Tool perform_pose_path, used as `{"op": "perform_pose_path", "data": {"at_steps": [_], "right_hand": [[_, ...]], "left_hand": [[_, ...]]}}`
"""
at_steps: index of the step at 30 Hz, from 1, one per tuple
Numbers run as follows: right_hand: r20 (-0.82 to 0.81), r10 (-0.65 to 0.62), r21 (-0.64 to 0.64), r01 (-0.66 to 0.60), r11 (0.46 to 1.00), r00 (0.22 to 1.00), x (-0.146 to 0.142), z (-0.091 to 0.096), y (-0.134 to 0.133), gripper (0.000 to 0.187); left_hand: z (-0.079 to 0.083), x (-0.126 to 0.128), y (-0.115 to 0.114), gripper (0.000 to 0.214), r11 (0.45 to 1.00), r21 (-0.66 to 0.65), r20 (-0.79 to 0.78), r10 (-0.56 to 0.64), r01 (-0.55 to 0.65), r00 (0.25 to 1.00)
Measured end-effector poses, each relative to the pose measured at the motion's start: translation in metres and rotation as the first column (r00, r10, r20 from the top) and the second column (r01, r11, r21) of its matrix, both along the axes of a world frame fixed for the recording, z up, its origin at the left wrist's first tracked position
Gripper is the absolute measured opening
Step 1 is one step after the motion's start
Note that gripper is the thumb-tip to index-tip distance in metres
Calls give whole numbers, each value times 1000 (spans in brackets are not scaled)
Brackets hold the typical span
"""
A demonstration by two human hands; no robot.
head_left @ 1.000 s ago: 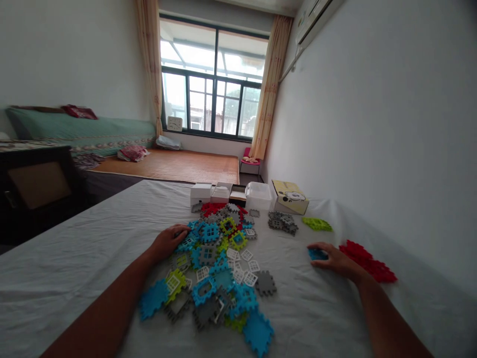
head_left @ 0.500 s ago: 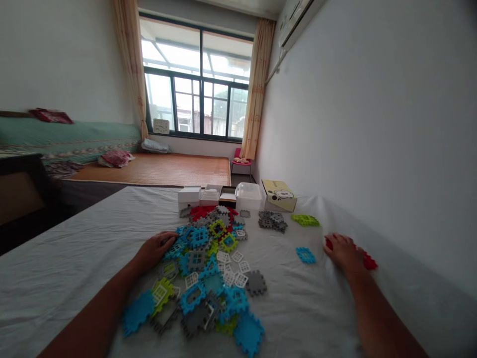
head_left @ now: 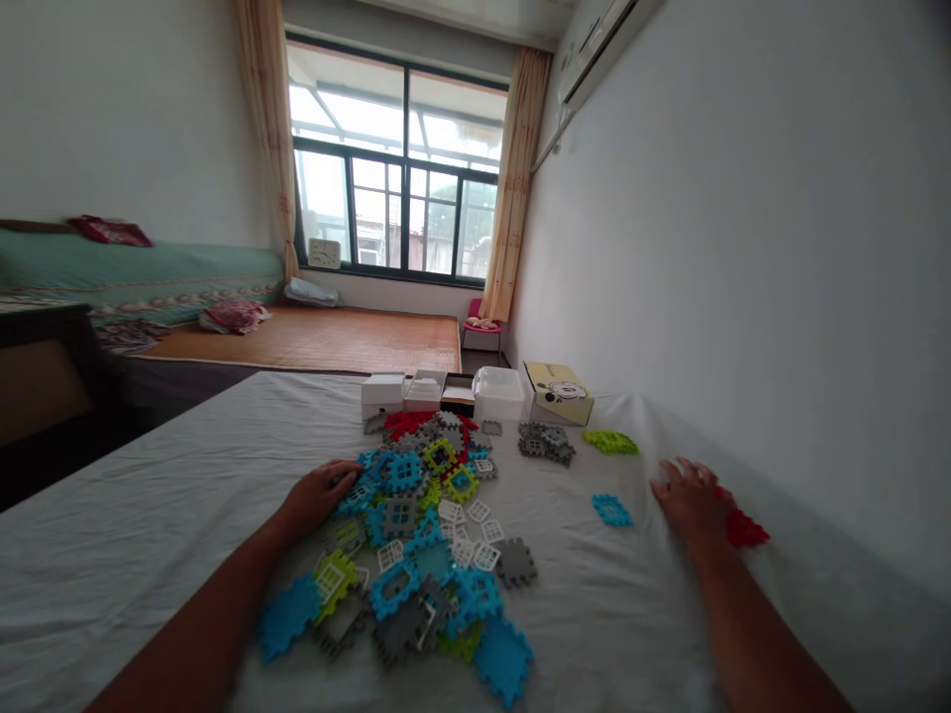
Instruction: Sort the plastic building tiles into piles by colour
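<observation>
Right hand (head_left: 689, 500) partly covering red toothed plastic tiles (head_left: 747, 529) on white-clothed worktop (head_left: 601, 624), fingers spreading released, left hand (head_left: 321, 492) resting at left edge of multicoloured toothed plastic tile pile (head_left: 401, 517), grip unclear

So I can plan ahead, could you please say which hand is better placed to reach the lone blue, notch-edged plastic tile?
Probably the right hand: it is near the lone blue, notch-edged plastic tile, while the left hand is across the multicoloured plastic pile.
</observation>
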State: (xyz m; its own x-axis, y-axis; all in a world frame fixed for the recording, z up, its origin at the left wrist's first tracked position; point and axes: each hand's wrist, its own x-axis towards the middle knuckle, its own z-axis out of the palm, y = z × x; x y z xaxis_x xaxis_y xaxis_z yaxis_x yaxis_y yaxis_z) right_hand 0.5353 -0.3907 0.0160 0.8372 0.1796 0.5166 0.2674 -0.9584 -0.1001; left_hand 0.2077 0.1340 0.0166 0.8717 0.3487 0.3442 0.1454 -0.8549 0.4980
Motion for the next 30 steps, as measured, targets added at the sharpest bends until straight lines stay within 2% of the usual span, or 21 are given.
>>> {"op": "perform_pose_path", "data": {"at_steps": [1,2,4,5,6,7,9,12,14,15,16,17,19,21,22,23,24,25,26,28,30], "right_hand": [[-43,141,29,-139,990,989,-6,5,10,41],[-122,297,64,-291,955,947,-13,10,19,40],[-316,566,153,-548,822,761,-24,15,34,39],[-394,643,197,-623,757,657,-27,16,38,39],[-448,680,229,-661,714,580,-29,14,40,41],[-474,690,246,-670,701,547,-28,12,40,43],[-463,665,249,-633,733,587,-23,7,36,45],[-329,610,230,-566,792,721,-21,4,40,43],[-243,627,258,-574,777,740,-36,10,58,41],[-239,667,290,-604,742,705,-50,17,71,40],[-258,724,326,-648,688,639,-69,25,86,39],[-304,795,369,-705,606,525,-91,35,102,37],[-376,893,397,-827,398,249,-140,57,132,36],[-400,916,383,-904,191,24,-184,77,155,43],[-415,908,364,-925,110,-56,-202,83,164,50],[-422,900,346,-937,51,-107,-214,87,170,54],[-429,893,327,-945,15,-134,-222,88,175,56],[-433,891,311,-950,1,-141,-226,86,179,56],[-429,894,300,-954,9,-126,-226,82,182,54],[-414,908,298,-952,74,-59,-218,70,185,55],[-391,920,332,-928,169,28,-207,57,186,62]], "left_hand": [[0,0,0,44,1000,0,2,-4,4,1000],[-1,0,0,44,1000,0,5,-6,6,1000],[-1,-1,-1,44,1000,1,13,-4,4,1000],[0,-1,-2,44,1000,1,15,-2,2,1000],[0,-1,-3,43,1000,1,18,0,0,1000],[0,-1,-3,43,1000,0,20,2,-2,1000],[0,-2,-4,42,1000,-6,26,6,-6,1000],[1,-2,-6,41,1000,-15,31,14,-14,999],[1,-2,-8,40,1000,-18,37,17,-16,999],[2,-3,-9,40,1000,-19,41,17,-16,999],[3,-3,-10,40,1000,-21,43,15,-14,999],[3,-3,-11,40,1000,-23,44,14,-13,999],[4,-4,-12,40,1000,-27,42,14,-13,999],[5,-4,-13,39,999,-27,36,19,-18,999],[4,-4,-13,39,999,-25,32,21,-20,999],[4,-4,-13,39,1000,-23,29,20,-19,999],[4,-4,-13,39,1000,-21,27,18,-18,999],[4,-4,-13,39,1000,-19,27,15,-15,1000],[4,-5,-13,39,1000,-17,26,12,-11,1000],[4,-5,-13,40,1000,-16,28,11,-10,1000],[4,-4,-13,40,1000,-19,28,11,-10,1000]]}}
